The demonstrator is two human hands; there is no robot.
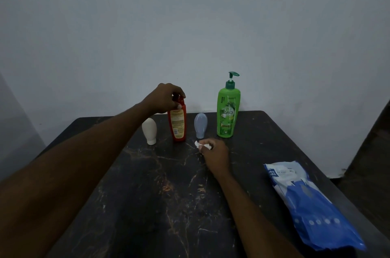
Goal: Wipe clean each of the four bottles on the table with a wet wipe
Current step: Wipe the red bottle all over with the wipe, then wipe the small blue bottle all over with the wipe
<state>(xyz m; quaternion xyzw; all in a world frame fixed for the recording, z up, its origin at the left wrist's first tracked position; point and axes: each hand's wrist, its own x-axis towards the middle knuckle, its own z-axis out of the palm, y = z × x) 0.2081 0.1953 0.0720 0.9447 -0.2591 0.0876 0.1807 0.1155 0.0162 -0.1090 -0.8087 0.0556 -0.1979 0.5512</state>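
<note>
Left hand (166,97): I see it pinching the red bottle (177,123) by its cap, bottle upright.
Right hand (215,152): fingers closed on the crumpled wet wipe (198,144), near the blue bottle (200,125).

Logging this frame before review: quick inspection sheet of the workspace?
Surface: dark marbled table, dimly lit.
Job's things: white bottle, red bottle, blue-grey bottle and green pump bottle upright in a row at the far edge; crumpled wet wipe.
Clutter: blue wipes pack lying at the right.
Grippers: left hand grips the red bottle's cap; right hand holds the wipe low over the table.
Cables: nothing seen.
Surroundings: plain pale wall behind.
</note>
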